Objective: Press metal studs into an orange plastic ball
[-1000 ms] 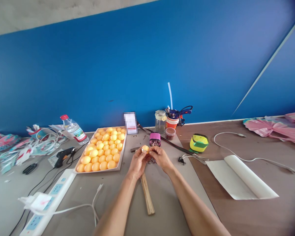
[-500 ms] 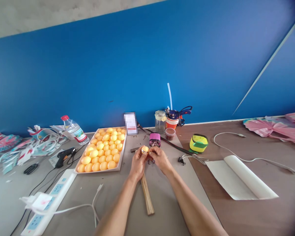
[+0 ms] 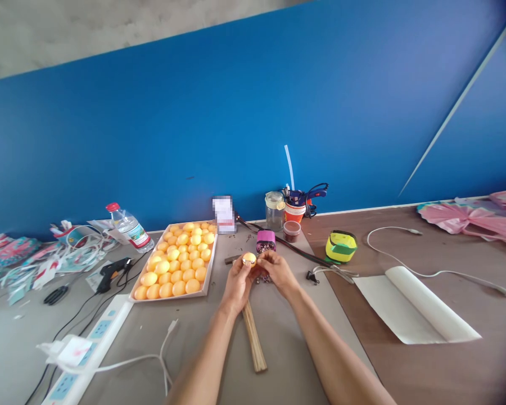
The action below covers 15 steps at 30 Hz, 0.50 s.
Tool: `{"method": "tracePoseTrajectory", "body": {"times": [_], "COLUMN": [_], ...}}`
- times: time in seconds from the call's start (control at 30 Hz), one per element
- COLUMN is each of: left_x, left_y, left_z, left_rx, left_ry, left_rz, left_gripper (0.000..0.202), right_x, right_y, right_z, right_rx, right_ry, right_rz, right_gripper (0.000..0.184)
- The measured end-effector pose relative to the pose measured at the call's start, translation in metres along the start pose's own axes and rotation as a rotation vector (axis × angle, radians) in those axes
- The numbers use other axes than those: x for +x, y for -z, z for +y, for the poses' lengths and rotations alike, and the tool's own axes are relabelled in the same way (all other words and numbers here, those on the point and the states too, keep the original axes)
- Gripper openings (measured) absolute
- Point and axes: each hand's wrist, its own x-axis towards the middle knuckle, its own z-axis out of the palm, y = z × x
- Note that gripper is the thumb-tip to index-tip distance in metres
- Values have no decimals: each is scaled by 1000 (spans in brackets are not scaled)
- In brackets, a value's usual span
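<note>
My left hand (image 3: 237, 286) is closed around an orange ping-pong ball (image 3: 249, 259), its thumb and fingers at the ball's lower side. A small dark and light mark shows on the ball's near face. At its right side, my right hand (image 3: 277, 271) has thumb and index finger pinched together; whatever lies between them is too small to make out. Under my hands lies a hammer with a wooden handle (image 3: 255, 340). Just beyond stands a purple container (image 3: 266, 241) with small shiny metal pieces, some spilled in front. To the left, a shallow box (image 3: 209, 275) holds many similar balls.
A power strip (image 3: 95, 343) with a white cable lies front left, near a glue gun (image 3: 112, 271) and a water bottle (image 3: 130, 228). A glass jar (image 3: 275, 211) and orange cup (image 3: 294, 212) stand by the wall. Right are a yellow-green container (image 3: 340, 246) and rolled paper (image 3: 417, 306).
The view has shifted slightly. The ball has turned a little in my left hand, showing more of the mark. My right fingers stay pinched beside it.
</note>
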Motion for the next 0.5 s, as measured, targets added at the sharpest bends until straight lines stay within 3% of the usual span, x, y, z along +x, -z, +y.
{"method": "tracePoseTrajectory", "body": {"times": [0.1, 0.2, 0.37, 0.5], "left_x": [1, 1, 1, 1], "left_y": [0, 1, 1, 2], "left_z": [5, 7, 8, 8], "left_rx": [-67, -100, -128, -134], "left_ry": [65, 89, 115, 119], "left_rz": [31, 48, 37, 27], "left_gripper": [35, 40, 46, 42], "right_x": [4, 2, -7, -10], "right_y": [18, 30, 23, 15], "right_z": [2, 2, -1, -1], "right_rx": [-344, -706, -1119, -1242], "right_ry": [112, 217, 182, 143], "right_rz": [133, 200, 93, 47], "right_gripper": [9, 17, 23, 19]}}
